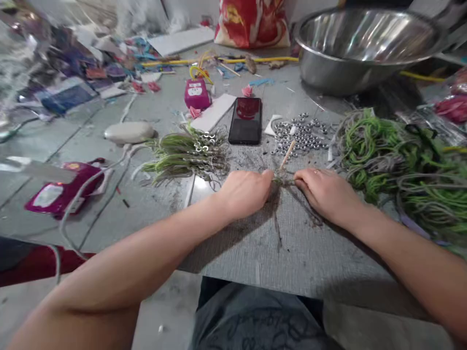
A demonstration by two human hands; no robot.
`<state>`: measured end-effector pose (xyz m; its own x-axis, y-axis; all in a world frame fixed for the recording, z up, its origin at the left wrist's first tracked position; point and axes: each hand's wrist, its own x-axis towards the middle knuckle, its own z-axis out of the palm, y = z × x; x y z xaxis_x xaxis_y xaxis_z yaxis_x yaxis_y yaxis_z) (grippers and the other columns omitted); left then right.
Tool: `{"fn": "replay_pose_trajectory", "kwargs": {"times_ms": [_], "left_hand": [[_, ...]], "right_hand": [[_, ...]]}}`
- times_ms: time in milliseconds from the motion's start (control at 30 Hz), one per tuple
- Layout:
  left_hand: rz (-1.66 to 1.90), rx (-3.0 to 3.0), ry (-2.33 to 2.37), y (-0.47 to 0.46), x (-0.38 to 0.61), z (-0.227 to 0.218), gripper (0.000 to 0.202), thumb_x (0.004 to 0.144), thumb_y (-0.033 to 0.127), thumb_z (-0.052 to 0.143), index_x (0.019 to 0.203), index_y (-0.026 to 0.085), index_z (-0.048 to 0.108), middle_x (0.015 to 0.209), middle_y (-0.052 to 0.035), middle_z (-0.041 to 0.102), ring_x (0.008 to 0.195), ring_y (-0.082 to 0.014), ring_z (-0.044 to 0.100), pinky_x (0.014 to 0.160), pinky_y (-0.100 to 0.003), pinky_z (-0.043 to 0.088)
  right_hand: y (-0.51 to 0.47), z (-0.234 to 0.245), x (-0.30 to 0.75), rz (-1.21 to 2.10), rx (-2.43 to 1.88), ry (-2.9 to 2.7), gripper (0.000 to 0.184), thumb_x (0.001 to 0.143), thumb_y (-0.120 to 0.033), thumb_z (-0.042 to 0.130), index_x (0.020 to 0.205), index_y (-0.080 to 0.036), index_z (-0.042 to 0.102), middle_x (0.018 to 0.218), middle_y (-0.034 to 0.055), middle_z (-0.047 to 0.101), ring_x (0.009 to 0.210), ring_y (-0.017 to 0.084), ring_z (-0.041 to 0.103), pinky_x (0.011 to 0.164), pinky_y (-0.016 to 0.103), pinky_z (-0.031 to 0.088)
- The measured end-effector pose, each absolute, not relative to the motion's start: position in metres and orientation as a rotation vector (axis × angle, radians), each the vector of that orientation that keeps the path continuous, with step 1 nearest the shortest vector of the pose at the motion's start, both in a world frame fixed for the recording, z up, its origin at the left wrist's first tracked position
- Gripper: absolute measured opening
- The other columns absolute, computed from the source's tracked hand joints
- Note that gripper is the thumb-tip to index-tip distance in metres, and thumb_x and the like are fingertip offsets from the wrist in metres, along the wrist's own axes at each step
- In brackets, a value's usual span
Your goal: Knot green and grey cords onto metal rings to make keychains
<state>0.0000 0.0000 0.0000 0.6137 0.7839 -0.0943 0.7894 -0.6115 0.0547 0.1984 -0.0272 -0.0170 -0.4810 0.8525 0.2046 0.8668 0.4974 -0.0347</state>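
My left hand (248, 194) and my right hand (324, 194) are both closed, close together above the table. A dark grey-brown cord (285, 183) stretches between their fingertips, with loose ends hanging below. Out of the gap between the hands a thin wooden stick (287, 154) slants up; its lower end is lost among the strands. Just beyond lies a heap of small silvery metal rings or beads (302, 136). Left of my left hand rests a bundle of green and grey cords (175, 153) with metal pieces along it. Beside my right arm is a big tangle of similar cords (383, 155).
A black phone (245, 121) lies past my left hand. Behind it are a magenta box (197, 94), a white strip (214, 113) and a red bag (252, 24). A steel bowl (343, 73) stands back right. At left lie a magenta packet (65, 189) and a white cable (78, 194).
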Motion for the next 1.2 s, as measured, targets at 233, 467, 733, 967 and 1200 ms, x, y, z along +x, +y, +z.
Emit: {"fn": "replay_pose_trajectory", "kwargs": {"times_ms": [233, 467, 733, 967, 1200], "left_hand": [[-0.092, 2.675, 1.372, -0.008, 0.008, 0.002, 0.035, 0.087, 0.044, 0.039, 0.098, 0.015, 0.055, 0.071, -0.0082, 0.066, 0.067, -0.0252, 0.065, 0.056, -0.031, 0.044], [-0.157, 2.611, 1.339, -0.001, 0.005, 0.003, 0.027, 0.086, 0.032, 0.036, 0.092, 0.019, 0.059, 0.074, -0.007, 0.066, 0.07, -0.023, 0.064, 0.058, -0.03, 0.043], [-0.239, 2.575, 1.238, 0.005, 0.0, 0.015, 0.023, 0.076, 0.025, 0.04, 0.078, 0.017, 0.061, 0.068, -0.0053, 0.063, 0.065, -0.018, 0.059, 0.053, -0.026, 0.034], [-0.266, 2.509, 1.173, 0.012, -0.001, 0.015, 0.022, 0.073, 0.025, 0.041, 0.072, 0.017, 0.061, 0.061, -0.0036, 0.058, 0.055, -0.014, 0.05, 0.048, -0.025, 0.024], [-0.231, 2.474, 1.182, 0.013, -0.001, 0.015, 0.021, 0.071, 0.027, 0.043, 0.072, 0.018, 0.062, 0.062, -0.0031, 0.058, 0.055, -0.0143, 0.049, 0.048, -0.025, 0.024]], "right_hand": [[-0.028, -0.012, 0.189, 0.086, -1.72, -2.464, 0.027, 0.087, -0.041, 0.046, 0.093, -0.019, 0.059, 0.057, 0.0018, 0.061, 0.059, 0.021, 0.057, 0.055, 0.028, 0.034], [-0.029, -0.005, 0.186, 0.244, -1.867, -2.531, 0.022, 0.087, -0.036, 0.043, 0.089, -0.02, 0.059, 0.062, 0.0025, 0.063, 0.057, 0.019, 0.057, 0.049, 0.026, 0.025], [-0.021, 0.0, 0.194, 0.315, -1.967, -2.471, 0.023, 0.087, -0.036, 0.04, 0.086, -0.022, 0.058, 0.065, 0.0027, 0.064, 0.059, 0.018, 0.057, 0.049, 0.025, 0.027], [-0.017, 0.003, 0.2, 0.431, -2.013, -2.39, 0.022, 0.086, -0.036, 0.041, 0.088, -0.023, 0.059, 0.066, 0.0024, 0.065, 0.061, 0.019, 0.058, 0.051, 0.025, 0.03], [-0.021, 0.001, 0.192, 0.458, -1.933, -2.408, 0.026, 0.08, -0.046, 0.05, 0.09, -0.024, 0.06, 0.067, 0.001, 0.065, 0.061, 0.018, 0.058, 0.05, 0.025, 0.029]]}}
